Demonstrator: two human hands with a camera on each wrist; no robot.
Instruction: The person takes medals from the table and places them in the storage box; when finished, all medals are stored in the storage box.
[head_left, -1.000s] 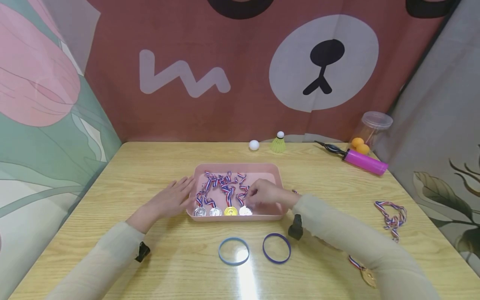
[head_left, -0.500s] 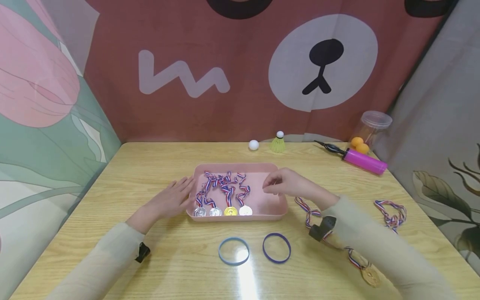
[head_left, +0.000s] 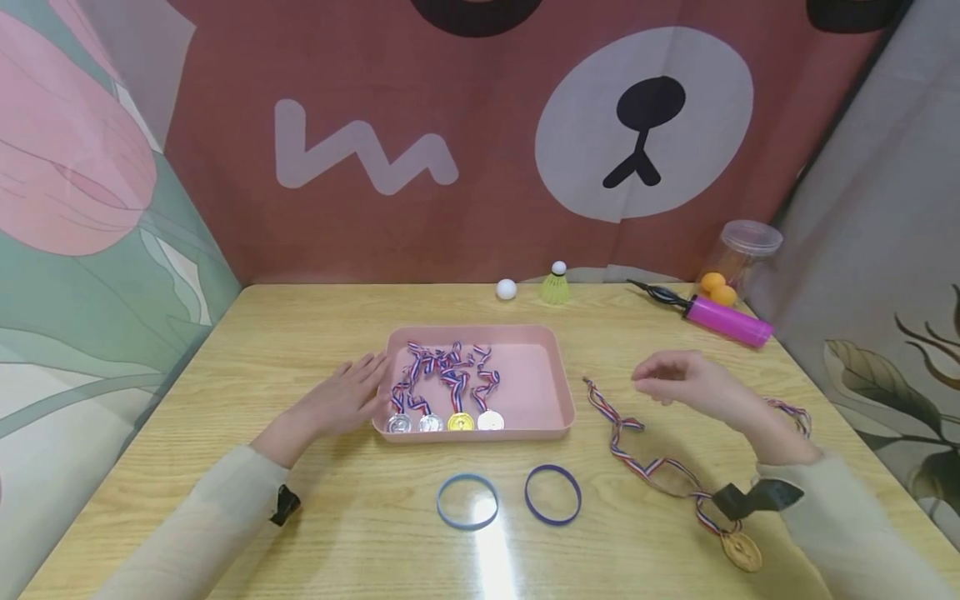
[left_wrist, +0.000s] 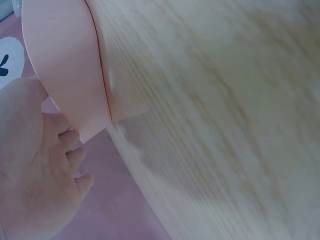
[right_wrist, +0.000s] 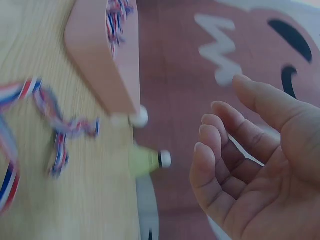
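My left hand (head_left: 341, 398) rests with extended fingers against the left side of a pink tray (head_left: 531, 435). Lying in the tray are silver medals (head_left: 400, 423) and a gold-coloured medal (head_left: 461, 423) in a row along the near side, their striped ribbons (head_left: 454, 379) bunched behind. My right hand (head_left: 693, 385) hovers above the table to the right of the tray, fingers loosely bent and nothing in them, as the right wrist view also shows. Below and left of it, a bronze-coloured medal (head_left: 741, 552) lies on the table with its striped ribbon (head_left: 619, 442) stretched toward the tray.
A light blue wristband (head_left: 468, 525) and a dark blue wristband (head_left: 552, 522) lie in front of the tray. Along the back stand a white ball (head_left: 506, 289), a shuttlecock (head_left: 555, 287), a magenta hand pump (head_left: 727, 322) and a clear jar (head_left: 750, 242). Another ribbon (head_left: 789, 412) is partly behind my right forearm.
My right hand has lifted out of the tray, away from the rightmost silver medal, and moved right over the table. The left hand stays at the tray's side.
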